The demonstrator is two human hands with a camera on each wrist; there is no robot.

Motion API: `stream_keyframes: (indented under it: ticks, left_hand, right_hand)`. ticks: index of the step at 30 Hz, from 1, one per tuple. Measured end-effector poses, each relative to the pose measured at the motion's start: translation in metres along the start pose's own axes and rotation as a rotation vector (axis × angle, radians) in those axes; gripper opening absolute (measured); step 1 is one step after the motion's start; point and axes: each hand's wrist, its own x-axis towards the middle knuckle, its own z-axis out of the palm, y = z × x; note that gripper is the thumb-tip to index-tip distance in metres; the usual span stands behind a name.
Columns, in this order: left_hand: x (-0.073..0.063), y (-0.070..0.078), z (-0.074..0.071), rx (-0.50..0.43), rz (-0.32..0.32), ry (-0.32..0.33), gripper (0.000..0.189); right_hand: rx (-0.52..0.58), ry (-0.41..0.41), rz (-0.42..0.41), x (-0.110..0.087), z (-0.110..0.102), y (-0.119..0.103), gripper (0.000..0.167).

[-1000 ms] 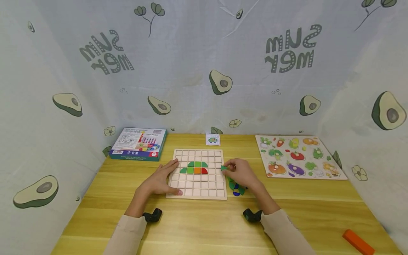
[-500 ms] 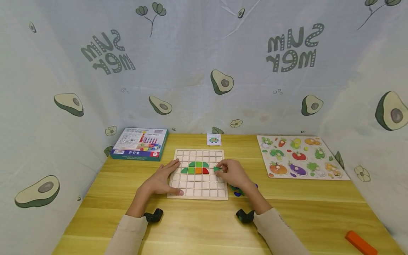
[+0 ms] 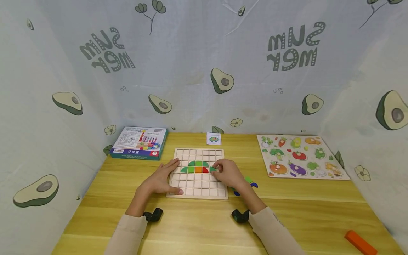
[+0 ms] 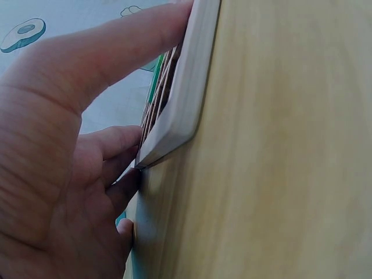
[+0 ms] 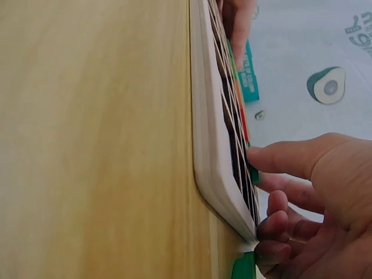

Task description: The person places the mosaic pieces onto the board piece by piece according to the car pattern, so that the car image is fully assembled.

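Observation:
A square wooden grid board (image 3: 196, 185) lies on the table. Green, orange and red tiles (image 3: 198, 166) fill two rows of cells near its middle. My left hand (image 3: 159, 179) rests with spread, fairly straight fingers along the board's left side, thumb on the front left corner; the left wrist view shows that thumb (image 4: 133, 38) over the rim. Between thumb and finger, my right hand (image 3: 230, 173) pinches a green tile with a curved edge (image 3: 211, 169), just right of the red one. In the right wrist view the same green tile (image 5: 254, 175) is at the board's surface.
Loose green and blue tiles (image 3: 248, 180) lie right of the board, partly hidden by my right arm. A small pattern card (image 3: 214, 138) sits behind the board. A box (image 3: 139, 143) stands back left, a vegetable puzzle (image 3: 299, 156) back right, an orange block (image 3: 361, 242) front right.
My right hand has moved left from the board's right edge, carrying the green tile to the cell beside the red one. The left hand has stayed in place.

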Motion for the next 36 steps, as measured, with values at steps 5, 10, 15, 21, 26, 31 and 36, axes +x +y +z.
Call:
stream_keyframes:
  ticks: [5,10,15,21,26,31,36]
  left_hand:
    - [-0.001,0.0,0.0,-0.007,0.004,0.008,0.122]
    - [-0.001,0.0,0.0,-0.011,0.003,0.005,0.122]
    - [0.0,-0.001,0.0,-0.001,-0.002,0.002,0.122]
    - [0.0,-0.002,0.0,0.0,0.004,-0.001,0.122]
    - [0.001,-0.002,0.0,-0.01,0.017,0.003,0.122]
    - [0.0,-0.002,0.0,-0.006,0.01,0.0,0.122]
    - [-0.001,-0.001,0.0,0.001,0.011,0.0,0.122]
  right_hand:
    - [-0.002,-0.005,0.007,-0.001,0.0,-0.001,0.017]
    - [0.003,-0.015,0.013,-0.001,-0.001,-0.001,0.017]
    - [0.012,-0.016,0.012,-0.002,-0.002,-0.002,0.017]
    - [0.043,-0.019,0.003,-0.002,-0.003,-0.001,0.016]
    - [0.069,-0.015,-0.008,-0.002,-0.006,0.004,0.016]
    - [0.056,-0.001,-0.016,-0.008,-0.017,0.008,0.017]
    - [0.035,0.012,-0.024,-0.016,-0.031,0.015,0.019]
